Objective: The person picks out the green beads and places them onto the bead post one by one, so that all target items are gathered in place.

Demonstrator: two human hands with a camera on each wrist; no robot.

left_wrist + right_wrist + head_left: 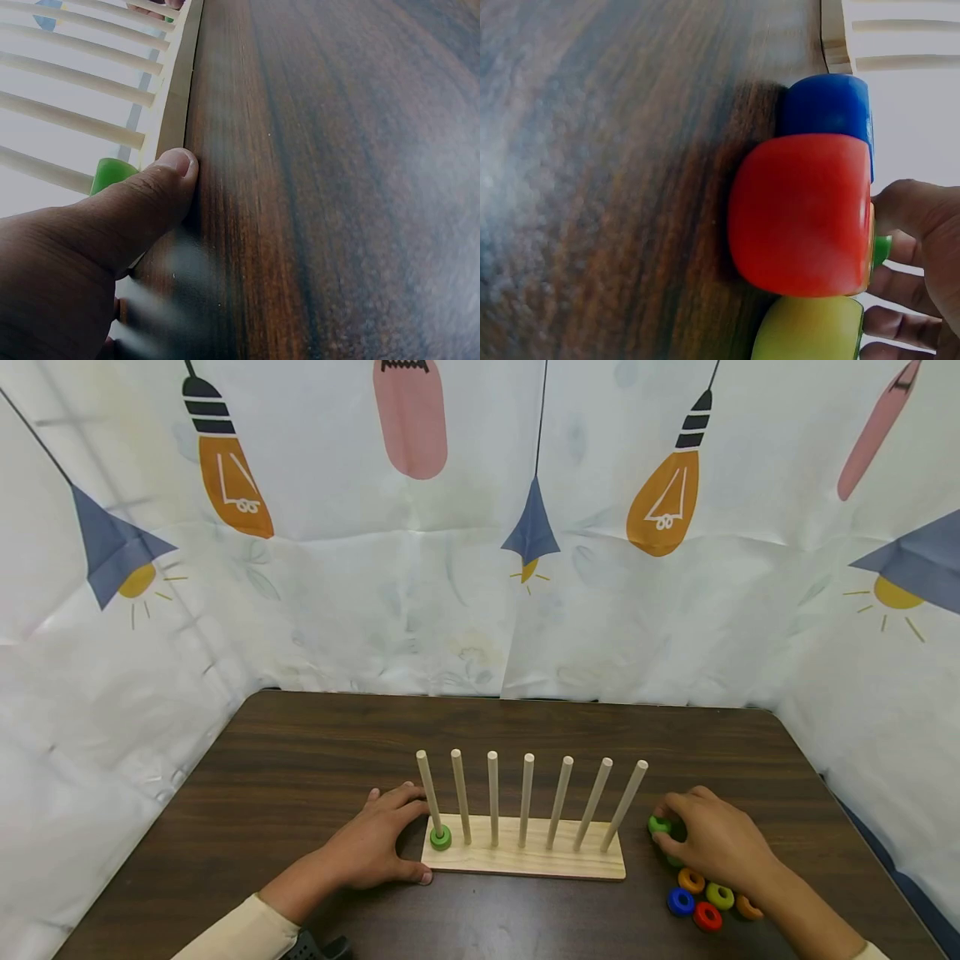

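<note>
A wooden peg stand (525,857) with a row of several upright pegs stands on the table. One green ring (441,838) sits at the foot of its leftmost peg. My left hand (372,843) grips the left end of the base, thumb at the front edge and fingers near the back corner. In the left wrist view the thumb (161,187) presses the base's edge. Right of the stand, my right hand (712,835) pinches a green ring (659,824) between thumb and fingers. Another green piece (674,861) shows partly beneath that hand.
Near my right wrist lie loose rings: blue (681,902), red (708,916), yellow-green (720,896) and orange (691,881), plus another orange ring (748,907) partly behind the forearm. The dark wood table (337,735) ends at a printed white curtain (337,610).
</note>
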